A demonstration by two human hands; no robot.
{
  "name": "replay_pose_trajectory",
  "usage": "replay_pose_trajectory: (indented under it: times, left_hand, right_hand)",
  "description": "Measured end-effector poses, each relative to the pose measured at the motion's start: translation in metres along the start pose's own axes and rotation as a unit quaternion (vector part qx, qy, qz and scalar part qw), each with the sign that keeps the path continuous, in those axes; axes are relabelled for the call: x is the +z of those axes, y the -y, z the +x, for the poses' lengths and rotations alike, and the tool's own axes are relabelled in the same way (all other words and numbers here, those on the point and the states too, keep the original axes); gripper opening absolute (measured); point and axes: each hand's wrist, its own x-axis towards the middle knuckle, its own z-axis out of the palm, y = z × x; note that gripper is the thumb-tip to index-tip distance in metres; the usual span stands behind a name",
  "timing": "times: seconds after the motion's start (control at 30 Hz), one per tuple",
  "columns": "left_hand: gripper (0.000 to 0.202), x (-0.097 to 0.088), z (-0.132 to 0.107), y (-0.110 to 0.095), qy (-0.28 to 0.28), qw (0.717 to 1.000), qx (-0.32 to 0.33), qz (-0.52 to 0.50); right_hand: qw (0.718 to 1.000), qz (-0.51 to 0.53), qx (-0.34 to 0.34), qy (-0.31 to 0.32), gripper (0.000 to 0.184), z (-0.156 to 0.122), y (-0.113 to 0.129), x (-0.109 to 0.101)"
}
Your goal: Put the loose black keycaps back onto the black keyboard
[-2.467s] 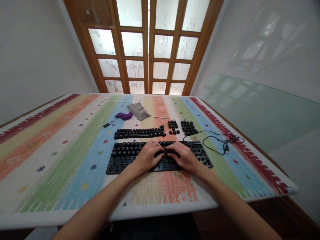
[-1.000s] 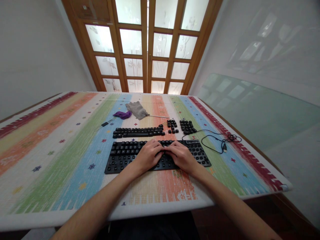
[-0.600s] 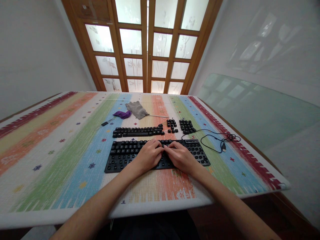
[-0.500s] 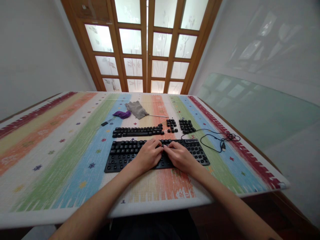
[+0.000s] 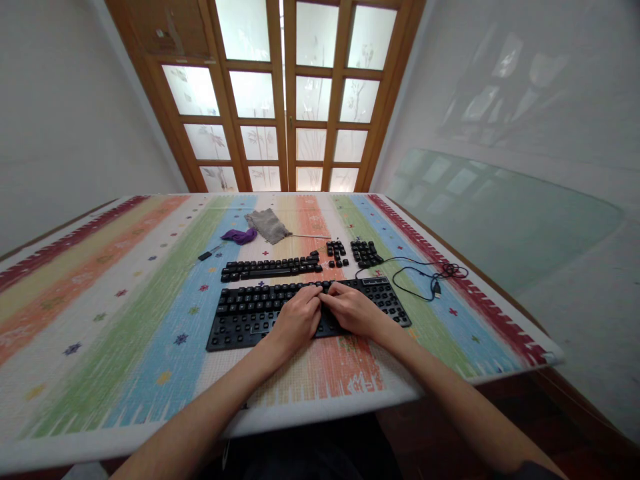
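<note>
One keyboard (image 5: 231,325) lies on one table (image 5: 145,313). The left hand (image 5: 299,316) and right hand (image 5: 353,309) are together over it, fingers curled; whether they grip anything, I cannot tell. Beyond lie three key clusters (image 5: 367,254) and two cloths (image 5: 269,226); one cable (image 5: 436,289) coils to the right.

On my feed, the left hand (image 5: 296,316) has curled tighter, its fingers drawn up to the right hand (image 5: 353,309) (a gap showed earlier). My view has swung right — doors (image 5: 276,80) further left — revealing a dark sleeve (image 5: 530,471).
</note>
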Motion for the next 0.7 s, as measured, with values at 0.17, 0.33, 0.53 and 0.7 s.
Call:
replay_pose_trajectory:
  times: [0.17, 0.33, 0.53, 0.7]
  left_hand:
    - [0.025, 0.003, -0.003, 0.002, -0.002, 1.000, -0.009, 0.003]
    - [0.033, 0.004, -0.005, -0.001, 0.020, 0.999, -0.008, 0.036]
    - [0.033, 0.003, -0.007, -0.003, 0.046, 0.998, 0.000, 0.051]
    - [0.025, 0.005, -0.007, -0.003, 0.052, 0.997, 0.005, 0.051]
  right_hand:
    - [0.997, 0.045, 0.018, -0.053, 0.016, 0.000, -0.007, 0.000]
    - [0.998, 0.040, 0.005, -0.055, 0.014, 0.002, -0.008, -0.003]
    - [0.997, 0.072, 0.009, -0.023, 0.017, 0.018, -0.012, -0.019]
    - [0.991, 0.078, 0.086, -0.062, 0.016, 0.051, -0.052, -0.019]
